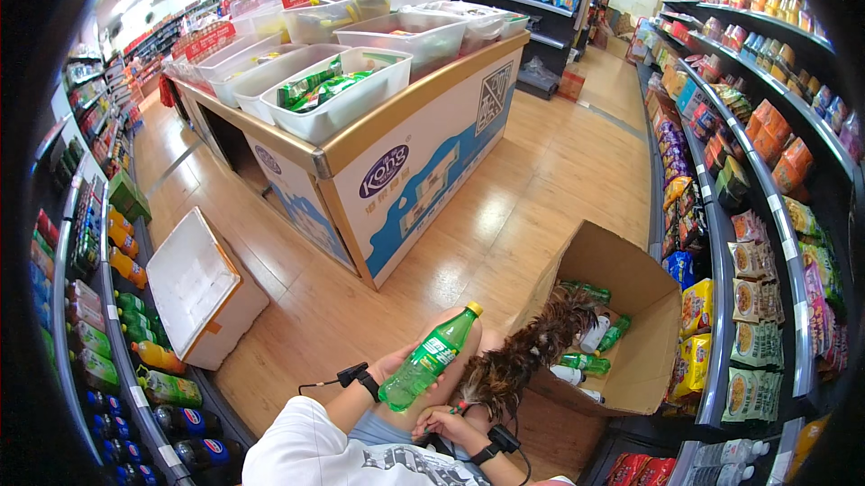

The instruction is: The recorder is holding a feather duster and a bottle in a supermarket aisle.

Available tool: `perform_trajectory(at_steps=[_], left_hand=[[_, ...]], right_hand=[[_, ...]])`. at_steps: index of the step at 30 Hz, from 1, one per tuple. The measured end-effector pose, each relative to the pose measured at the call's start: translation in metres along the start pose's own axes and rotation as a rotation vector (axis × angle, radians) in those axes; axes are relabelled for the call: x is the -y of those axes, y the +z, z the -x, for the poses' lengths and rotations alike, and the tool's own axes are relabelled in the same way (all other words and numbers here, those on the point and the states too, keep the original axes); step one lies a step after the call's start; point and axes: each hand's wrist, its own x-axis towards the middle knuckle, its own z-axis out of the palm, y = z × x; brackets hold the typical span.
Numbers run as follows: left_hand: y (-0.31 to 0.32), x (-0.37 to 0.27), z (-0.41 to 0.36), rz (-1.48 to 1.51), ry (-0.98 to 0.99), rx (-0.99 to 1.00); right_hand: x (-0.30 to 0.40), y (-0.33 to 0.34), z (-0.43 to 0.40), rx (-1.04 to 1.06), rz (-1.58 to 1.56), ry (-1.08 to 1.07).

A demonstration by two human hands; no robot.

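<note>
A green plastic soda bottle (430, 359) with a yellow cap lies tilted in my left hand (395, 363), its label facing up. My right hand (449, 424) grips the handle of a brown feather duster (520, 357). The duster's feathers reach over the near left edge of an open cardboard box (638, 357). Inside that box lie several bottles, among them a green bottle (613, 334) and a white-labelled bottle (595, 333).
A white foam box (196, 283) stands at the left beside shelves of drink bottles (138, 314). Ahead is a display counter (422, 182) topped with plastic bins (338, 104). Shelves of packaged food (750, 263) line the right side.
</note>
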Motion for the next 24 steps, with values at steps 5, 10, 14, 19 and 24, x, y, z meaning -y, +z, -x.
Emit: perform_trajectory(at_steps=[5, 10, 14, 19, 24], left_hand=[[0.003, 0.0, 0.0, 0.006, 0.016, -0.007], [-0.008, -0.001, 0.001, -0.021, 0.006, 0.0], [-0.007, -0.001, 0.0, -0.005, 0.011, -0.009], [-0.009, -0.001, 0.001, -0.007, 0.01, -0.019], [-0.007, 0.0, 0.0, 0.006, 0.002, -0.018]], right_hand=[[0.001, 0.002, 0.0, -0.013, 0.006, 0.0], [0.001, 0.002, 0.0, -0.023, 0.023, 0.007], [0.002, 0.003, 0.001, -0.018, 0.014, 0.001], [0.003, 0.004, 0.001, -0.021, 0.01, 0.007], [0.002, 0.003, 0.001, -0.02, -0.003, 0.001]])
